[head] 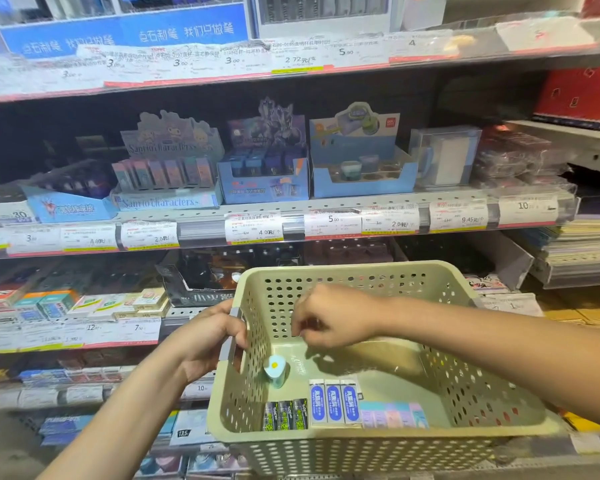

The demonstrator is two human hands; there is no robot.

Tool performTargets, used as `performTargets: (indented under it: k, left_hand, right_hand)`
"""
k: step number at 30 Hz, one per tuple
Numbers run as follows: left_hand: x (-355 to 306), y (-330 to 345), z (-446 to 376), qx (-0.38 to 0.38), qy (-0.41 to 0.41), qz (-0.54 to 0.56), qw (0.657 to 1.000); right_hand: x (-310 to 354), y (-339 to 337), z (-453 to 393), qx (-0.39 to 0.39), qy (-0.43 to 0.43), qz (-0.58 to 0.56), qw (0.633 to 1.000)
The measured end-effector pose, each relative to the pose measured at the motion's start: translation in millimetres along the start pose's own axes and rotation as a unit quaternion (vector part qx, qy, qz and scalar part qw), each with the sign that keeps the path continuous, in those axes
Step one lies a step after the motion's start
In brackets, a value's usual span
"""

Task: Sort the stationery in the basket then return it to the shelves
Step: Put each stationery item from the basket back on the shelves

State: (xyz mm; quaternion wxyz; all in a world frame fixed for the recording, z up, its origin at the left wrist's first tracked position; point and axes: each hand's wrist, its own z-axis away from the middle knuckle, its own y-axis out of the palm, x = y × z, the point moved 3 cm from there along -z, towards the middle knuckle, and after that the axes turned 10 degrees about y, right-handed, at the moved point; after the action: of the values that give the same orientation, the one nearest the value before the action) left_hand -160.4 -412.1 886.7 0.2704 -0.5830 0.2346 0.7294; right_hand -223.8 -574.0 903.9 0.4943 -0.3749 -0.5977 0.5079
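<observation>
I see a pale green perforated basket point(492, 344) held in front of the shelves. My left hand point(208, 337) grips its left rim handle. My right hand point(329, 320) hovers inside, above the basket floor, fingers bunched and pointing down; whether they pinch anything is hidden. On the floor a small light blue piece with a yellow dot point(275, 370) stands by the left wall. Along the near wall lie three black-and-green erasers point(286, 415), three white-and-blue erasers point(335, 403) and a row of pastel erasers point(394, 415).
Shelves with price tags fill the view. The middle shelf carries a Sanrio display box point(167, 174), a blue display box point(264, 178), a light blue tray box point(361, 171) and a clear case point(445, 157). Lower left, boxed erasers point(84, 303); right, stacked notebooks point(582, 247).
</observation>
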Motion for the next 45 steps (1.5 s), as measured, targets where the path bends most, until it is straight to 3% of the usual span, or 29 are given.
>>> performTargets:
  k: [3, 15, 26, 37, 45]
  left_hand:
    - [1, 0, 2, -0.007, 0.004, -0.008, 1.0]
    - [2, 1, 6, -0.011, 0.016, -0.002, 1.0]
    - [1, 1, 5, 0.001, 0.02, -0.008, 1.0]
    - [0, 2, -1, -0.01, 0.016, 0.0, 1.0]
    - [-3, 5, 0, 0.003, 0.022, -0.006, 1.0]
  right_hand:
    - [6, 27, -13, 0.037, 0.024, 0.012, 0.999]
    - [14, 92, -39, 0.053, 0.154, 0.013, 0.987]
    - [6, 42, -28, 0.075, 0.149, -0.125, 0.978]
    - [-21, -45, 10, -0.049, 0.162, -0.28, 0.945]
    - [-38, -110, 31, -0.231, 0.175, -0.309, 0.906]
